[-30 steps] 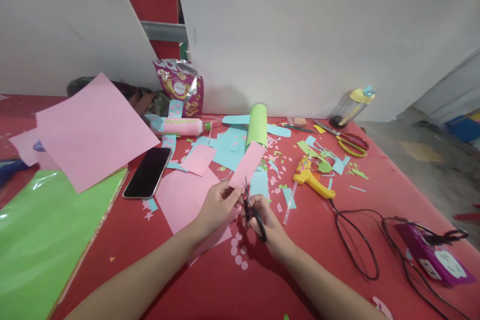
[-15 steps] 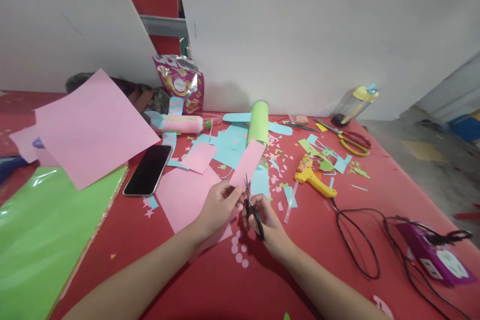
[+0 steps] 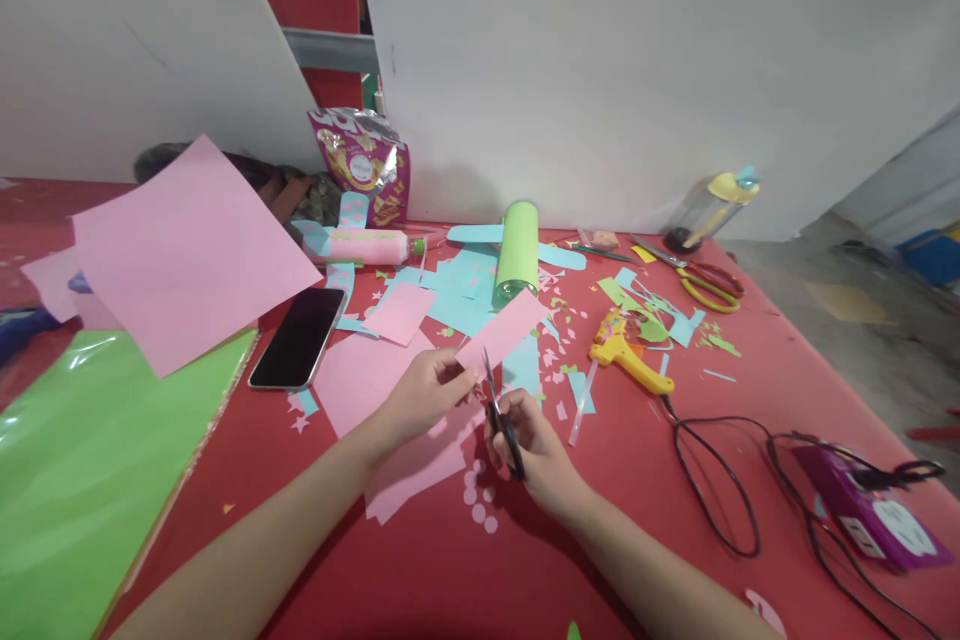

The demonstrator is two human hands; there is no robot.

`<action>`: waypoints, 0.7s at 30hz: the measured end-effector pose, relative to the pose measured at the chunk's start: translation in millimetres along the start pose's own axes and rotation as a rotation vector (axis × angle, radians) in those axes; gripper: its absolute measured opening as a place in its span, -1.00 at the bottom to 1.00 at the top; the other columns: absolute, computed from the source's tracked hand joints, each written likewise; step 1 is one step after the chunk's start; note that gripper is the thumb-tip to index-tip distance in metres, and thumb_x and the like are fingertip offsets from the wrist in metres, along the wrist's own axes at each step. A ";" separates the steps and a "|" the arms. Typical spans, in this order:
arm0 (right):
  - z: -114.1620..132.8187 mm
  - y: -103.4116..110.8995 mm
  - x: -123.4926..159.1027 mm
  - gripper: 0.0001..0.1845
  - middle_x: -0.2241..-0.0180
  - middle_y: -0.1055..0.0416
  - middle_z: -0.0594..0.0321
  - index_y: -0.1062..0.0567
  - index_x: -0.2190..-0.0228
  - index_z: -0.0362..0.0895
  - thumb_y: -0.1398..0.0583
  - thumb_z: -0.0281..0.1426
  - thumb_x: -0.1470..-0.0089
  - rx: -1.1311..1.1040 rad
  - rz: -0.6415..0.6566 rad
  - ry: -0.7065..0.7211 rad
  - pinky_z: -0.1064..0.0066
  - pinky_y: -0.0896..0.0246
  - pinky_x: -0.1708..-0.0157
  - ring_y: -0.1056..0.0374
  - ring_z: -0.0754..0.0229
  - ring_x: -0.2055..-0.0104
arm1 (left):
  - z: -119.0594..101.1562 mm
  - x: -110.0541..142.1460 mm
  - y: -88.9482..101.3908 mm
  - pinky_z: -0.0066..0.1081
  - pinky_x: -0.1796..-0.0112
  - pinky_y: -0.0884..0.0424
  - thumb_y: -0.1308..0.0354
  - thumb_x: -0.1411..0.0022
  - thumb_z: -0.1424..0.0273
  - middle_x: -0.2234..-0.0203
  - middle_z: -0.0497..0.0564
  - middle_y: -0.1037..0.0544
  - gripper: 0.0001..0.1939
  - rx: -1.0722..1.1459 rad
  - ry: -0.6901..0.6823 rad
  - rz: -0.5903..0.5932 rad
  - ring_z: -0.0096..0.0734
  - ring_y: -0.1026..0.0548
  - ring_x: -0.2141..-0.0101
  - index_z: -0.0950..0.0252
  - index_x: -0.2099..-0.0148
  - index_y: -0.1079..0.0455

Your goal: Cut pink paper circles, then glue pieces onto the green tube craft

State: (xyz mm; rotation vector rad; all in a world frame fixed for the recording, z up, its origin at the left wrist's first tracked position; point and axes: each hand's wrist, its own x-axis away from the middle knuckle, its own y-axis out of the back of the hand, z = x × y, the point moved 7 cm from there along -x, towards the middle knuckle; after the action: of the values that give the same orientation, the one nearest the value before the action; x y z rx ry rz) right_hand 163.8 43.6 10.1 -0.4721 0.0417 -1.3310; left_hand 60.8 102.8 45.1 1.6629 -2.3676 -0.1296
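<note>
My left hand (image 3: 427,392) pinches the lower end of a pink paper strip (image 3: 504,332), which slants up to the right. Black-handled scissors (image 3: 508,435) sit in my right hand (image 3: 534,442), fingers in the loops. Their narrow blades lie at the strip's lower edge, close to my left fingertips; whether they are cutting through it I cannot tell. Under my hands lie pink sheets (image 3: 367,375) and several small pink paper circles (image 3: 480,512). Just beyond the strip is a green paper-wrapped cylinder (image 3: 519,245) with light blue paper pieces beside it.
A phone (image 3: 298,340) and green plastic-covered sheets (image 3: 97,460) lie left. Rightward are a yellow glue gun (image 3: 630,360), its black cord, a purple box (image 3: 874,510), larger scissors (image 3: 705,282) and a bottle (image 3: 709,210). Paper scraps litter the red table (image 3: 600,580); a snack bag (image 3: 364,165) stands behind.
The pink strip has tilted further to the right and down. My left hand has shifted slightly left, and the scissor blades lean more to the left.
</note>
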 end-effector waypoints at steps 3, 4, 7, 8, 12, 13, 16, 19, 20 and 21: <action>-1.0 -1.8 0.3 -0.67 0.67 -0.19 0.51 -0.18 0.50 -0.06 -0.27 -0.29 0.20 0.002 0.007 -0.021 0.59 -0.03 0.74 -0.12 0.41 0.69 | -2.4 -1.4 3.8 -0.54 0.59 -0.16 -0.02 0.03 0.35 0.74 -0.13 -0.27 -0.78 -0.038 0.003 0.059 -0.56 -0.25 0.65 0.30 0.64 -0.18; -1.0 -2.8 0.3 -0.67 0.67 -0.20 0.51 -0.17 0.50 -0.06 -0.27 -0.29 0.20 -0.003 0.014 -0.023 0.60 -0.03 0.75 -0.12 0.41 0.70 | -2.6 -1.9 5.2 -0.54 0.59 -0.17 -0.02 0.03 0.36 0.73 -0.12 -0.29 -0.79 -0.053 0.006 0.081 -0.55 -0.26 0.65 0.31 0.63 -0.20; -2.0 -5.8 0.8 -0.66 0.68 -0.22 0.52 -0.17 0.51 -0.06 -0.27 -0.29 0.20 -0.015 0.040 -0.041 0.62 -0.02 0.77 -0.11 0.43 0.72 | -1.4 -3.0 8.9 -0.54 0.58 -0.20 -0.03 0.02 0.38 0.72 -0.10 -0.34 -0.81 -0.088 0.013 0.147 -0.54 -0.30 0.64 0.32 0.62 -0.27; -2.7 -6.5 1.0 -0.67 0.68 -0.22 0.52 -0.17 0.51 -0.06 -0.27 -0.29 0.20 -0.014 0.045 -0.051 0.62 -0.02 0.77 -0.11 0.44 0.72 | -0.9 -3.2 9.6 -0.55 0.59 -0.20 -0.03 0.02 0.39 0.72 -0.10 -0.35 -0.82 -0.092 0.014 0.168 -0.54 -0.30 0.65 0.31 0.61 -0.28; -3.5 -6.5 1.4 -0.67 0.67 -0.25 0.51 -0.18 0.52 -0.07 -0.27 -0.30 0.21 -0.008 0.042 -0.057 0.63 -0.01 0.76 -0.10 0.46 0.73 | -1.3 -2.8 10.9 -0.57 0.62 -0.17 -0.05 0.02 0.39 0.73 -0.11 -0.35 -0.83 -0.072 0.012 0.226 -0.56 -0.29 0.67 0.31 0.60 -0.29; -3.2 -6.4 1.3 -0.67 0.67 -0.25 0.51 -0.18 0.52 -0.08 -0.28 -0.32 0.22 -0.009 0.041 -0.054 0.63 -0.01 0.76 -0.09 0.47 0.73 | -2.0 -2.5 11.1 -0.57 0.62 -0.16 -0.05 0.01 0.39 0.73 -0.11 -0.35 -0.83 -0.068 0.011 0.235 -0.56 -0.29 0.67 0.31 0.60 -0.29; -2.4 -6.7 1.5 -0.68 0.68 -0.25 0.53 -0.18 0.53 -0.09 -0.27 -0.39 0.24 -0.009 0.043 -0.060 0.64 -0.01 0.75 -0.11 0.47 0.73 | -4.4 -1.7 11.7 -0.58 0.62 -0.15 -0.05 0.00 0.40 0.74 -0.12 -0.34 -0.80 -0.080 0.010 0.263 -0.58 -0.27 0.67 0.31 0.63 -0.26; -1.9 -8.3 2.1 -0.69 0.68 -0.25 0.54 -0.18 0.53 -0.09 -0.26 -0.45 0.25 -0.013 0.061 -0.082 0.63 -0.02 0.76 -0.14 0.46 0.74 | -5.7 -0.7 13.6 -0.58 0.61 -0.16 -0.05 0.01 0.43 0.74 -0.12 -0.33 -0.80 -0.084 0.014 0.290 -0.58 -0.26 0.67 0.31 0.64 -0.24; -2.2 -8.7 2.5 -0.69 0.68 -0.26 0.54 -0.17 0.53 -0.09 -0.26 -0.45 0.25 -0.014 0.068 -0.093 0.63 -0.03 0.76 -0.15 0.45 0.75 | -5.7 -0.5 14.5 -0.58 0.61 -0.16 -0.05 0.02 0.43 0.73 -0.12 -0.33 -0.80 -0.080 0.017 0.295 -0.58 -0.26 0.66 0.31 0.64 -0.25; -2.6 -9.0 2.9 -0.69 0.67 -0.27 0.54 -0.17 0.53 -0.09 -0.26 -0.45 0.25 -0.015 0.075 -0.103 0.62 -0.03 0.77 -0.17 0.45 0.75 | -5.3 -0.3 15.4 -0.58 0.61 -0.16 -0.05 0.03 0.43 0.74 -0.13 -0.33 -0.81 -0.076 0.022 0.300 -0.58 -0.26 0.66 0.31 0.64 -0.25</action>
State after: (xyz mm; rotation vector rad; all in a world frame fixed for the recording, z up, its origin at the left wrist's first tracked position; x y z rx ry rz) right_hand 155.4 38.7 11.6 -0.5464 -0.0154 -1.2316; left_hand 48.1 108.8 53.4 1.2525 -2.5276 -0.1427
